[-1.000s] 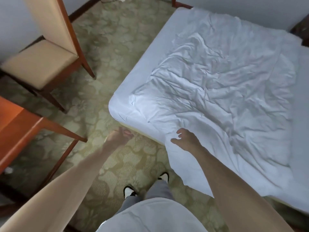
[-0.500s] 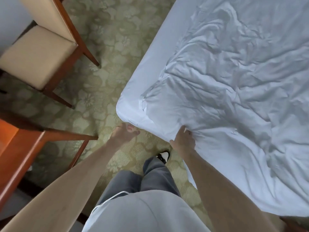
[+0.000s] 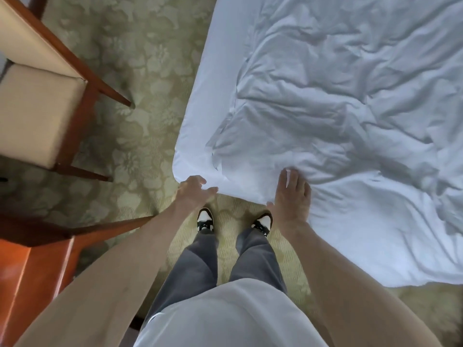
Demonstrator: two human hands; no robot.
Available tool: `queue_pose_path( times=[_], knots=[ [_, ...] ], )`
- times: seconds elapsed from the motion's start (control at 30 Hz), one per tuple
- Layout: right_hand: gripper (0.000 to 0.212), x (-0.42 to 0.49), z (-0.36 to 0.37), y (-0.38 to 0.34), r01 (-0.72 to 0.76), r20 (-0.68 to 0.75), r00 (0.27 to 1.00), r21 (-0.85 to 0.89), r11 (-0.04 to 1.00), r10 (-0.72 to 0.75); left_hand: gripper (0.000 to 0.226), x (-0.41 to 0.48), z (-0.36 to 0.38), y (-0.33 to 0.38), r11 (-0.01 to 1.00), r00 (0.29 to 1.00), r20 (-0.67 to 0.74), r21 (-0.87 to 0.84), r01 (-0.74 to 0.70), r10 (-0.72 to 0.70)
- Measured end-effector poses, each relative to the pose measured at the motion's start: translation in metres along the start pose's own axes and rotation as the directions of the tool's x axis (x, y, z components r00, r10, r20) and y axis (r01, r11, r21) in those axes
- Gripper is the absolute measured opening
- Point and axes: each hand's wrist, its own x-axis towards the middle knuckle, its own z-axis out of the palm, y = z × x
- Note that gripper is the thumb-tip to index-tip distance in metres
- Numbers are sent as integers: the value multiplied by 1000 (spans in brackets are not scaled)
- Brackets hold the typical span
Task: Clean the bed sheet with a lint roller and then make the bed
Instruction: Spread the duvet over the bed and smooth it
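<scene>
Sheet (image 3: pixel 350 116) lies white and heavily creased over most of the bed (image 3: pixel 213 78), bunched in ridges across the middle and far right. Its near edge hangs over the bed's near side at the right, down toward the carpet (image 3: pixel 150 71). Along the bed's left side a smooth strip stays uncovered, and the sheet's loose corner lies just inside the near left corner of the bed.

Right hand (image 3: pixel 292 196) rests palm down on the sheet at the bed's near edge, fingers straight and close together. The fingertips are pushed against a small raised fold and the thumb is out to the left.

Left hand (image 3: pixel 194 192) is at the bed's near left corner with its fingers loosely spread and reaching right, tips touching the white cloth there. The view is blurred, so I cannot tell whether they pinch anything.

Person stands between the two hands, in grey trousers (image 3: pixel 200 266) and dark-and-white shoes (image 3: pixel 205 219), toes near the bed edge.

Left of the bed, a wooden chair (image 3: pixel 32 108) with a cream seat stands on the patterned green carpet. Near left, the corner of an orange-brown worktop (image 3: pixel 37 271).
</scene>
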Motion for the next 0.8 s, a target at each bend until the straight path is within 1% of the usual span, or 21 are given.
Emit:
queue_pose_path(
  times=[0.07,0.13,0.17,0.23,0.27,0.3,0.33,0.37,0.47,0.53,0.63,0.67,0.73,0.77,0.8],
  knots=[
    [102,8,13,-1,-16,20,1000,-76,997,17,58,7,-4,-2,999,999,10,25,-38,37],
    [98,12,24,-3,-44,29,998,-140,989,48,57,15,-6,-6,996,997,22,51,-72,71],
    [89,14,27,-5,-51,16,998,-177,983,55,56,20,-6,-9,994,996,31,63,-85,83],
    [59,16,23,-7,-48,-35,999,-227,973,41,53,27,-8,-18,992,994,59,78,-96,91],
    [47,17,13,-8,-37,-27,999,-252,967,31,53,28,-9,-23,991,993,74,88,-101,95],
    [40,18,1,-8,-21,18,999,-244,970,26,53,27,-11,-27,989,991,88,100,-110,101],
    [35,18,-12,-8,-21,68,997,-188,982,34,53,26,-14,-30,987,989,102,110,-120,108],
    [33,19,-25,-6,-52,86,994,-106,993,61,54,25,-19,-33,985,986,115,116,-131,117],
    [38,15,-74,15,-179,35,984,79,981,177,58,28,-34,-36,987,981,146,85,-140,126],
    [37,4,-115,42,-230,-20,971,188,955,238,65,31,-46,-29,986,974,158,17,-169,164],
    [26,-18,-178,93,-315,-55,938,280,907,342,84,24,-58,-2,964,941,212,-76,-254,264],
    [24,-20,-192,106,-334,-57,927,321,886,370,93,21,-60,9,961,934,227,-103,-257,274],
    [22,-30,-228,129,-376,-59,900,401,835,433,113,14,-59,43,926,896,262,-220,-308,360],
    [23,-32,-243,138,-388,-54,890,437,812,454,121,9,-59,63,893,871,262,-299,-337,416],
    [24,-34,-254,146,-385,-54,886,471,794,461,123,6,-58,86,858,856,240,-373,-355,458]
  ],
)
